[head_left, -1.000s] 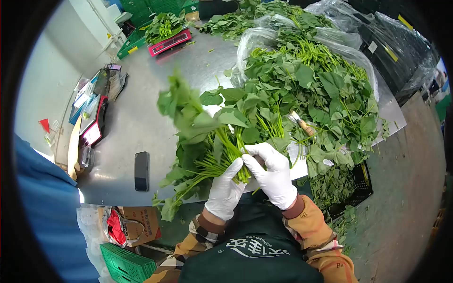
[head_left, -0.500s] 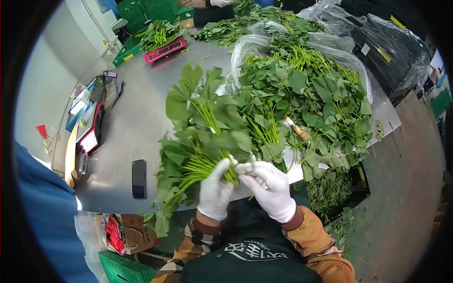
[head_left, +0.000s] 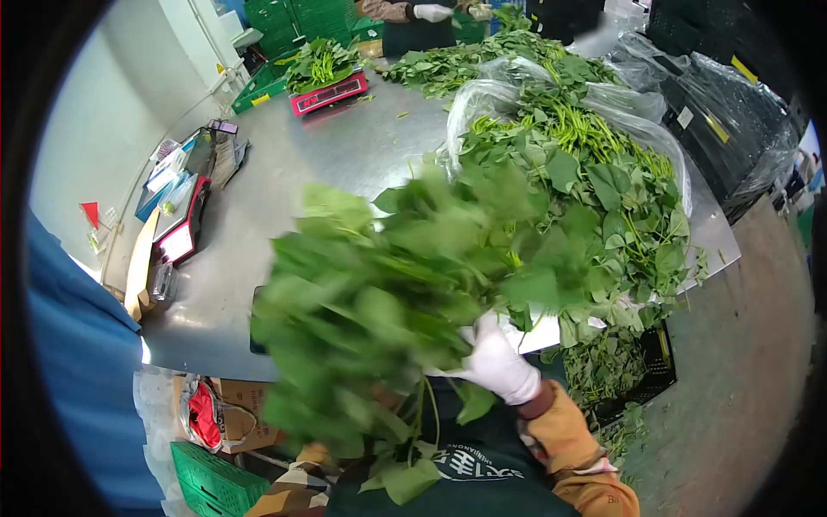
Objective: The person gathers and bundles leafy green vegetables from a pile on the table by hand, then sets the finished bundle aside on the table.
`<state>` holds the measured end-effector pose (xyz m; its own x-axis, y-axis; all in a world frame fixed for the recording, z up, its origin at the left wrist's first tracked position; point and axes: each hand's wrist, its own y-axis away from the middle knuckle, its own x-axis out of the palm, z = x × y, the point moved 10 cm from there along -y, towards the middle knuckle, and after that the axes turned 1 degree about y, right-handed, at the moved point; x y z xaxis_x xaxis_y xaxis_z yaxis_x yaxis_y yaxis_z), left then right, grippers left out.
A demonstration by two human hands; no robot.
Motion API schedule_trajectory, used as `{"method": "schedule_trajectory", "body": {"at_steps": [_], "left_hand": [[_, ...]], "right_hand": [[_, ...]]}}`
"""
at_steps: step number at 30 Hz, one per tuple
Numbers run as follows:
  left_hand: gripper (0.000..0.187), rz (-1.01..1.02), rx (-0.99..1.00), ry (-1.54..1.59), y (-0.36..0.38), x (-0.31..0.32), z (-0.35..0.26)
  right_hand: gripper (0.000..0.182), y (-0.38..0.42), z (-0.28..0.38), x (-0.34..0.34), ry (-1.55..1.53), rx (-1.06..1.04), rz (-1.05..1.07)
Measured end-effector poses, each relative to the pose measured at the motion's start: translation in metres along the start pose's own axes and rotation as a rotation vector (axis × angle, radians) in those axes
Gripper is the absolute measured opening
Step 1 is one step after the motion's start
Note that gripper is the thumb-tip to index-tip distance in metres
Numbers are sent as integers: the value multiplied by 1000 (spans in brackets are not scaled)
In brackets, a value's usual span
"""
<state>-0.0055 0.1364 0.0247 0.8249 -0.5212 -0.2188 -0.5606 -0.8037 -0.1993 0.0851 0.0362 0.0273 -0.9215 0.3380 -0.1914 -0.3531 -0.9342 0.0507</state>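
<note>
A large bunch of leafy greens [head_left: 370,302], blurred by motion, is held up in front of my body over the table's front edge. My right hand [head_left: 498,360], in a white glove, is at the bunch's right side; its fingers are partly behind leaves and blurred. Leaves cover my left hand completely; only the sleeve shows below. A big heap of greens [head_left: 594,181] with long green stems lies to the right, partly in clear plastic [head_left: 469,108]. The phone is mostly hidden behind the bunch.
A red scale [head_left: 329,93] bearing greens stands at the back of the metal table [head_left: 258,181]. Another scale [head_left: 183,233] is at the left. Below the right edge is a black crate [head_left: 659,362] of leaves. Across the table stands a person with gloved hands [head_left: 432,13].
The bunch has swung up and turned, now covering my left hand and most of the phone. The brown-handled tool is no longer visible. The co-worker's hands show more.
</note>
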Motion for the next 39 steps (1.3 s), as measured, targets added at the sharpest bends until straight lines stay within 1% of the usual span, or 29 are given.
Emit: {"method": "schedule_trajectory", "body": {"at_steps": [2, 9, 13, 17, 20, 22, 23, 25, 27, 29, 32, 36, 39], "left_hand": [[22, 22, 35, -35, 0, 3, -4], [24, 68, 186, -252, -8, -14, 2], [25, 64, 299, -402, -22, -29, 1], [26, 13, 410, -568, -43, -53, 3], [28, -47, 483, -696, -64, -79, 8], [29, -92, 510, -779, -78, -101, 15], [29, -117, 517, -819, -86, -113, 19], [30, -162, 518, -895, -102, -138, 28], [31, -202, 514, -952, -116, -161, 37], [32, -225, 507, -1005, -132, -178, 45], [33, -252, 497, -1077, -152, -197, 56], [35, -293, 480, -1148, -175, -217, 72], [37, -319, 469, -1189, -194, -227, 83]], "right_hand": [[95, 1, -3, 8, -62, -28, -18], [80, 12, -4, 1, -232, -78, -82], [72, 20, -6, -2, -302, -88, -95], [64, 20, -16, 1, -294, -83, -120], [59, 11, -27, 6, -142, -96, -154], [55, 1, -32, 1, 64, -162, -185], [50, -2, -25, -6, 260, -353, -245], [48, -5, -39, -22, 66, -290, -291], [47, -7, -82, -42, 62, -200, -388], [42, -7, -92, -54, 279, -208, -450], [41, -8, -98, -53, 501, -235, -425], [34, -5, -88, -42, 575, -279, -445], [30, -3, -83, -34, 687, -325, -460]]}}
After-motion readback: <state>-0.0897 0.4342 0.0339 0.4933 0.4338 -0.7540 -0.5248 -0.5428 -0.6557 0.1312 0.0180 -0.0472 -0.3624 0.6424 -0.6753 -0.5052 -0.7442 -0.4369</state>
